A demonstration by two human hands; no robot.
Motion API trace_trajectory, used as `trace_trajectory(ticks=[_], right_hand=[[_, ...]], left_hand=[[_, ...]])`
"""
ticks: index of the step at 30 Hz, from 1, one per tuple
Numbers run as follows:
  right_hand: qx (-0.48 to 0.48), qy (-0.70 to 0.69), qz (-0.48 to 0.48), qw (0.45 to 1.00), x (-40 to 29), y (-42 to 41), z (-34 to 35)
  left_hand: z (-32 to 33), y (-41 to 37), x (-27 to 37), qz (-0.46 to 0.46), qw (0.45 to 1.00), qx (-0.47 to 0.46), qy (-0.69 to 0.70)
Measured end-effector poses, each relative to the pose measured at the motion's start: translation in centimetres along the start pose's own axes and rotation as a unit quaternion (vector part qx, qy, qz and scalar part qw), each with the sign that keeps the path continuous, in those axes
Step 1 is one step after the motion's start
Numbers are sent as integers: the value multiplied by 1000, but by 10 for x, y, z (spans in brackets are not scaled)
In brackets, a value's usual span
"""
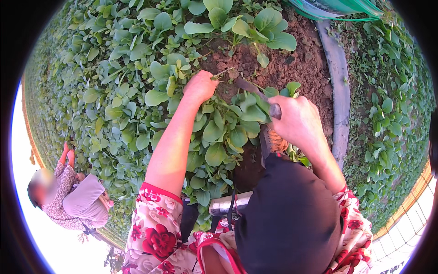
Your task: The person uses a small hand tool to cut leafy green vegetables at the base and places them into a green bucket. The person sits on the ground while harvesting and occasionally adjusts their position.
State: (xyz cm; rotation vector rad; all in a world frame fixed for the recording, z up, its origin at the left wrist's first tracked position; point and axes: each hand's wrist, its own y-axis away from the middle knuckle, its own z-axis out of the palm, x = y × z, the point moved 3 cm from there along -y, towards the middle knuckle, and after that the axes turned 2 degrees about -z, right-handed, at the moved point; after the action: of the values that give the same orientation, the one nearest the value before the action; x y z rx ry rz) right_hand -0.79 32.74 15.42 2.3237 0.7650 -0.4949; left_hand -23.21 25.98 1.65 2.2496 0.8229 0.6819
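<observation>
My left hand is closed around some thin plant stems, whose pale ends stick out past the fingers over bare soil. In my right hand is a small hand tool with a dark, worn metal blade, pointing toward the left hand. The blade tip is close to the soil, but I cannot tell whether it touches. Broad green leaves lie under the tool and beside the right hand; whether that hand also grips some of them is unclear. Below the left hand, leafy greens grow densely between my forearms.
Loose brown soil lies ahead, bordered by a grey flat hose. A green container is at the upper right. My shoe with orange laces and dark-clothed knee are below. Another person crouches among plants at left.
</observation>
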Motion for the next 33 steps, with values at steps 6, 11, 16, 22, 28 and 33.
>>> trace_trajectory(ticks=[6,11,16,22,28,33], right_hand=[[-20,-40,14,999,7,-13,25],[5,-59,-2,998,24,-25,54],[-6,-58,-1,998,9,-3,24],[18,-43,-57,997,2,-16,24],[-3,-14,-76,997,1,-33,37],[-29,-23,-78,996,-2,-54,45]], left_hand=[[-2,3,6,-5,1000,-11,12],[-2,8,-5,-12,996,50,67],[1,6,-47,-115,883,74,450],[-17,8,-31,-109,885,101,441],[-27,15,-12,-23,928,155,339],[-20,2,2,-84,989,104,-57]])
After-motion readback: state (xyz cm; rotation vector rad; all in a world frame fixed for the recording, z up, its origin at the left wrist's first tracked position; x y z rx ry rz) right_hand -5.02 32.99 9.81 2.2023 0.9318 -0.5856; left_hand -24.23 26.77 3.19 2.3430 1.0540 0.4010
